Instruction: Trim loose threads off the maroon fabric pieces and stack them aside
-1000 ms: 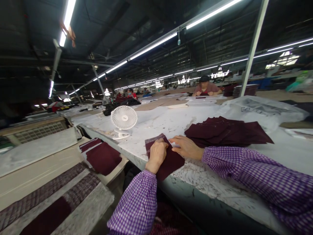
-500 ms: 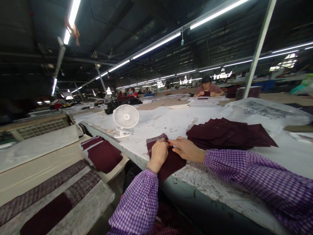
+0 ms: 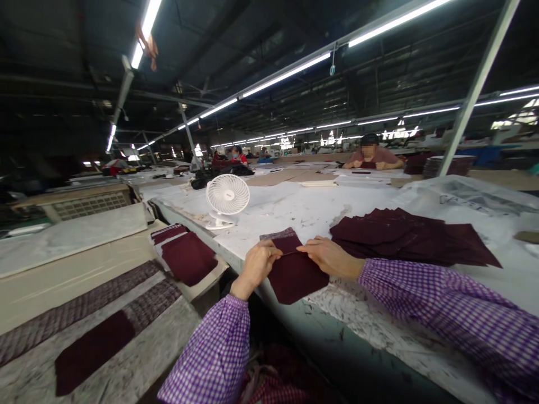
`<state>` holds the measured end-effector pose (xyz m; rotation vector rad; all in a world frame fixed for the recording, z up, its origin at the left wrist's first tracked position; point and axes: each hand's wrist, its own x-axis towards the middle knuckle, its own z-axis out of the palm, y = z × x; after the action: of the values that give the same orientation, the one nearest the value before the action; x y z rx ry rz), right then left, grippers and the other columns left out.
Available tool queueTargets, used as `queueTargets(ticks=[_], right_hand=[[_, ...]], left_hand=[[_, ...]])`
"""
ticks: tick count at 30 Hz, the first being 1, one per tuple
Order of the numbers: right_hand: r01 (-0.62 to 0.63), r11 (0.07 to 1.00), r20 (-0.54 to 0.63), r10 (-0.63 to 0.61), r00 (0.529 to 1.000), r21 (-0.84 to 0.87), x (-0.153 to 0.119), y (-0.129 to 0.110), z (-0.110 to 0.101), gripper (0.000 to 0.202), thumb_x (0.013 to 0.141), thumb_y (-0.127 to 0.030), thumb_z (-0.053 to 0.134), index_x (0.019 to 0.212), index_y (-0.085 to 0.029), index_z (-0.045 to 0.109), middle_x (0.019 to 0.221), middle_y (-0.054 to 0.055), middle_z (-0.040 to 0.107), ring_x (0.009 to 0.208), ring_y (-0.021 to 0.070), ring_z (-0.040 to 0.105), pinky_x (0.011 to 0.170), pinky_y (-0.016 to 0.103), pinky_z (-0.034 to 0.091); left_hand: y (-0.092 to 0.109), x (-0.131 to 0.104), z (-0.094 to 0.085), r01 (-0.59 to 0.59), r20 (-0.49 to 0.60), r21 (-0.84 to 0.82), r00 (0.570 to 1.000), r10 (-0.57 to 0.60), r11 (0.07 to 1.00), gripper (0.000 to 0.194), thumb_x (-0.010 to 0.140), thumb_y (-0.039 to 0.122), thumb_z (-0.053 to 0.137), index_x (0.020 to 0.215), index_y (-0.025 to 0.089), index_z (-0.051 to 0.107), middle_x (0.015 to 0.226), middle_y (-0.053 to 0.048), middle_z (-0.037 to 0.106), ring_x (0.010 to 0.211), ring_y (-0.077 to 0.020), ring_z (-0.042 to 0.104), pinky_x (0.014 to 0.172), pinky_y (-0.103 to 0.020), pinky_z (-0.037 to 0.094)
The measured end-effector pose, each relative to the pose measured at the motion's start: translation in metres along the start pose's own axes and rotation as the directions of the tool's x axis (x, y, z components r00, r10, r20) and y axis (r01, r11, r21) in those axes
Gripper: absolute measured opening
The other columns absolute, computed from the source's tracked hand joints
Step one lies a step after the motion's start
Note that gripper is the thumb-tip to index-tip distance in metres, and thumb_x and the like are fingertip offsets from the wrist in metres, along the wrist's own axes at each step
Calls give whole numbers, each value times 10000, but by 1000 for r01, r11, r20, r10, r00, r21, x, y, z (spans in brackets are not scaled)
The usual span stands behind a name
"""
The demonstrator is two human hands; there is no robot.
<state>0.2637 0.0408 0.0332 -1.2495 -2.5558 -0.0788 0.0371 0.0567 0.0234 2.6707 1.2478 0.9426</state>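
A maroon fabric piece lies at the near edge of the white table, its lower part hanging over. Behind its upper edge is another maroon piece with a greyish patterned strip. My left hand pinches the left end of the front piece's upper edge. At the right end of that edge, my right hand pinches the fabric between thumb and fingers. To the right of my right hand lies a spread pile of maroon pieces.
A white fan stands beyond my hands. On the left, a lower surface holds a maroon stack and a single maroon piece. Clear plastic lies at the right. Across the table is a person.
My hands have moved apart, the left one leftward, and the upper edge of the maroon fabric now shows between them. The view has turned slightly left.
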Motion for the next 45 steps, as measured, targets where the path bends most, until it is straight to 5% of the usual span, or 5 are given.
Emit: queueTargets(ticks=[13,20,25,30,45], right_hand=[[57,954,286,31,958,-295,23,-32,-30,499,840,-73,393,1251,-309,549,907,84,588,856,219,555,761,342,346],[147,933,426,7,905,-328,38,-43,-36,560,838,-104,394,1341,-346,431,912,91,596,810,223,590,704,325,372],[184,907,500,33,866,-379,45,-54,-45,569,862,-135,374,1386,-355,350,964,104,605,821,219,600,667,287,384],[187,906,521,42,853,-379,46,-58,-49,591,856,-119,370,1391,-365,334,987,117,619,831,231,607,662,288,387],[292,882,586,-23,810,-370,58,-65,-52,671,807,-67,389,1409,-349,296,768,75,600,648,164,536,579,248,329]], left_hand=[[3,-12,-2,-190,-5,258,980,198,947,281,908,195,401,910,217,680,836,-34,590,794,-158,499,726,-279,401],[-8,-20,-4,-88,-65,95,993,94,992,215,896,224,439,886,198,653,849,-34,593,838,-160,519,764,-266,425],[-16,-29,-8,-122,-88,-14,989,120,992,229,900,225,428,865,198,653,852,-44,600,854,-171,520,786,-284,429],[-20,-36,-15,41,-129,-286,988,-81,957,130,822,171,536,897,176,642,860,-39,609,853,-164,556,790,-285,448],[-26,-40,-9,20,-140,-306,988,-66,952,181,836,173,506,819,182,686,837,-57,611,865,-191,541,804,-317,440]])
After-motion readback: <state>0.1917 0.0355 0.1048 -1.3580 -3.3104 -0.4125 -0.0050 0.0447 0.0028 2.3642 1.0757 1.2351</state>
